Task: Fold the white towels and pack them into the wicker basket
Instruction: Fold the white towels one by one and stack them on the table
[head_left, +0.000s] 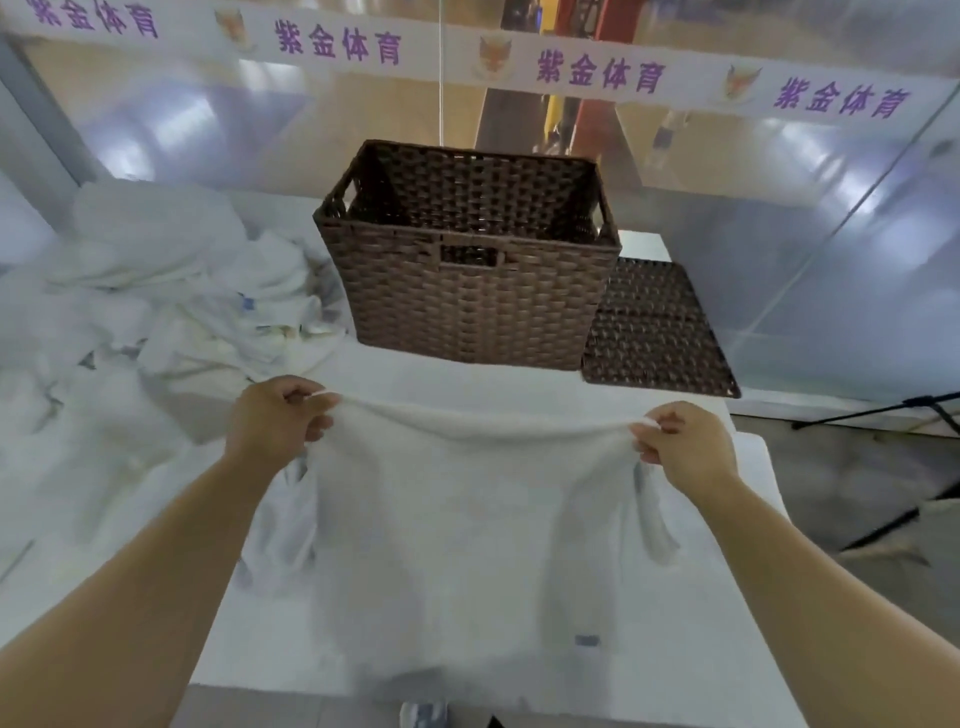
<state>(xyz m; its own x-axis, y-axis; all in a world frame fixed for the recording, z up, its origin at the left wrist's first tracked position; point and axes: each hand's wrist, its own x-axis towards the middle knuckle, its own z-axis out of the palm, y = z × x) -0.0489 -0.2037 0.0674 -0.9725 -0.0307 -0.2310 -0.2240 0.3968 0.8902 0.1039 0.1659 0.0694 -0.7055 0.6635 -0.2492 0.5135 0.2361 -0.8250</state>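
The left hand (278, 415) pinches one top corner of a white towel (467, 530), its fingers (317, 423) curled tight with the cloth bunched between thumb and forefinger. The right hand (685, 447) does the same at the other top corner, fingers clenched on the hem and thumb pressed on top. Both hands are raised above the table (249, 639) and set well apart.

The towel's upper edge runs between the two grips in a shallow sag. Below it, the cloth hangs toward the person and spreads over the near part of the table. It is plain white and a bit blurred. Loose folds drop under each hand, and a small blue tag (587, 640) sits low on the right side.

Beyond the hands, a dark brown basket (467, 291) stands upright on the table with its mouth open. No towel can be seen inside. A flat woven panel (654, 332) of the same brown lies just beside it on the right. To the left of the basket, a pile (171, 280) of crumpled white towels covers that side of the table, reaching up to the basket's wall.
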